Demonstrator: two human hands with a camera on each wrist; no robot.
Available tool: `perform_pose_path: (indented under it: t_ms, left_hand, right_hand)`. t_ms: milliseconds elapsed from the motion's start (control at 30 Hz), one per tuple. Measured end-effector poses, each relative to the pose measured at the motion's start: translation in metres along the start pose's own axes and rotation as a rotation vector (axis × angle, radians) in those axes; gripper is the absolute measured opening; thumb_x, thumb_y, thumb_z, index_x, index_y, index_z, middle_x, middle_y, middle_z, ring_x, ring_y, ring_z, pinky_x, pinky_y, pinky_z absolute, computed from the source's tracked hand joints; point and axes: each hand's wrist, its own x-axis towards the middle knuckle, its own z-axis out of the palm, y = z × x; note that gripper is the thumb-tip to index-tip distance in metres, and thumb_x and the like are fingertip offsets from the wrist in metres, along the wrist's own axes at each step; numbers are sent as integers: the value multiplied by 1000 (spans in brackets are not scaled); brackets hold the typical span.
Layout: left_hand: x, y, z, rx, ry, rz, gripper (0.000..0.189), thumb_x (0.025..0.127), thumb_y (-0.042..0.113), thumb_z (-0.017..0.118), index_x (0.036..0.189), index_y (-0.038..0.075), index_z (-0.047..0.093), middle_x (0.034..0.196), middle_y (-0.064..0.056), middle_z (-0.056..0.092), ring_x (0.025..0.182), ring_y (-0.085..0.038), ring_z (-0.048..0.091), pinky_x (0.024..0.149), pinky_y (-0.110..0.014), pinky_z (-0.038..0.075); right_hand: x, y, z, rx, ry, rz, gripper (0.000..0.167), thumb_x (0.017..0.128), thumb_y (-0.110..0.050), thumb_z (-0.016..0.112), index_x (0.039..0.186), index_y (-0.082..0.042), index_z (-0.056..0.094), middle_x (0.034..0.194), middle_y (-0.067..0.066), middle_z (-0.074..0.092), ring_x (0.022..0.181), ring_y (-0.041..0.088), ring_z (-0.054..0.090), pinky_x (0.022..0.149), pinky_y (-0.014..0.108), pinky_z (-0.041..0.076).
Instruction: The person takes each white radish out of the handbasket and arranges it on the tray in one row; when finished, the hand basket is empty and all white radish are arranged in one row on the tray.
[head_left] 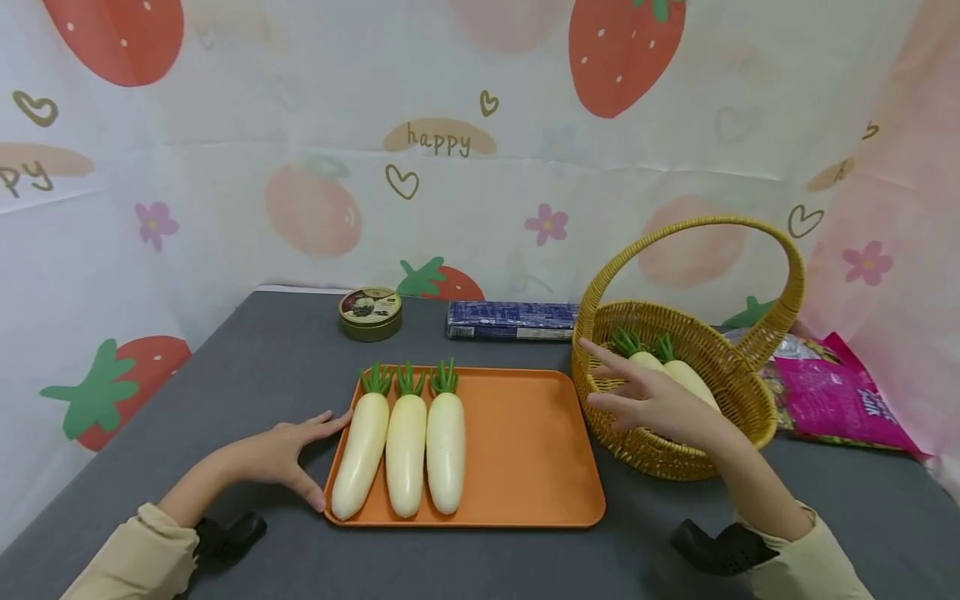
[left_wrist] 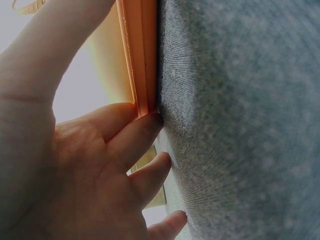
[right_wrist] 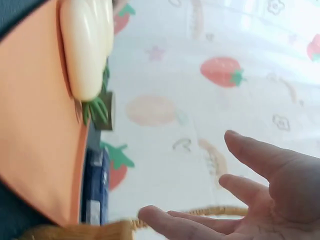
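Observation:
Three white radishes (head_left: pixel 406 458) with green leaf stubs lie side by side on the left part of an orange tray (head_left: pixel 528 450). My left hand (head_left: pixel 279 454) touches the tray's left edge, thumb near the front corner and fingers farther back; in the left wrist view its fingertips meet the tray wall (left_wrist: pixel 141 60). Over the front left of a woven basket (head_left: pixel 660 462) hovers my right hand (head_left: pixel 663 406), fingers spread and holding nothing. Inside the basket are two more white radishes (head_left: pixel 692 380), partly hidden by that hand. The right wrist view shows the right hand (right_wrist: pixel 265 200) with its fingers apart.
Behind the tray stand a round tin (head_left: pixel 371 314) and a blue packet (head_left: pixel 513 320). A pink bag (head_left: pixel 840 392) lies to the right of the basket, whose tall handle (head_left: pixel 701 222) arches upward. A printed cloth (head_left: pixel 465 217) hangs behind the grey table (head_left: pixel 420 567).

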Motion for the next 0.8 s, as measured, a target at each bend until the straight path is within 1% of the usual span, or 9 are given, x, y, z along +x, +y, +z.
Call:
perform_pose_path:
  t_ms: [133,167,200,267,333,467,700,800]
  left_hand:
    - [-1,0,-1,6,1,-2,105,66,40,77,143,4,17,139,-34,10,118,-59,10,84,-69,15]
    - [-1,1,-1,7,1,-4,105,66,40,77,143,4,17,139,-34,10,118,-60,10,84,-69,14]
    - [-1,1,-1,8,3,-5,105,66,40,77,143,4,17,139,-34,10,118,-60,10,84,-69,15]
    - [-2,1,-1,11,7,-6,105,66,41,77,143,4,17,139,-33,11,117,-60,11,84,-69,15]
    - [-2,1,0,8,7,-4,105,66,40,77,143,4,17,139,-34,10,117,-60,11,84,-69,15]
    - [0,1,1,3,0,0,104,66,40,77,143,4,18,139,-34,11,118,-60,11,84,-69,16]
    - [1,-2,1,-1,-1,-8,105,66,40,77,144,5,17,140,-33,10,118,-59,11,84,-68,16]
    - [1,-2,1,-5,-2,-11,105,66,40,77,144,5,17,140,-33,10,119,-58,11,85,-68,16]
  right_hand:
    - [-9,5,-18,-75,152,-14,56,93,-25,51,142,-14,28,128,26,40,93,30,59,70,37,49]
    - [-11,7,-22,-100,195,-10,54,93,-26,51,141,-13,32,126,25,43,91,30,59,69,37,49]
    - [-12,9,-25,-124,228,1,53,92,-27,52,140,-11,34,124,25,45,92,30,59,68,36,50]
    - [-13,13,-30,-176,267,35,54,92,-30,52,138,-8,36,123,27,45,95,34,57,67,38,50]
    - [-13,18,-35,-215,275,84,56,91,-33,51,138,-6,36,124,30,43,97,37,55,66,38,50]
    - [-13,30,-43,-273,256,166,61,90,-38,51,138,-3,34,126,34,38,98,40,54,64,38,50]
    - [-9,47,-52,-352,221,228,66,90,-40,52,138,1,32,128,37,33,82,35,60,62,38,49]
    - [-6,52,-55,-367,197,258,68,90,-40,51,137,4,29,126,39,33,83,37,58,61,38,49]
